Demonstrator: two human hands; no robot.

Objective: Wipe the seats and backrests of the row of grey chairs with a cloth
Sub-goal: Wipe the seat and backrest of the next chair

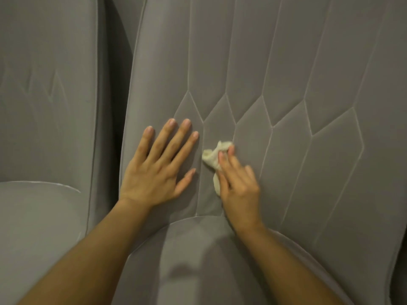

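A grey quilted backrest [275, 84] fills most of the view, with its seat cushion [209, 260] below. My left hand [158, 168] lies flat on the lower left of this backrest, fingers spread and straight. Just to its right, my right hand [237, 183] presses a small crumpled cream cloth [212, 157] against the backrest, fingers laid over it. Part of the cloth sticks out above and to the left of the fingers.
A second grey chair stands at the left, its backrest [48, 84] and seat [37, 227] in view. A dark narrow gap [114, 106] separates the two chairs. Another dark gap shows at the far right edge.
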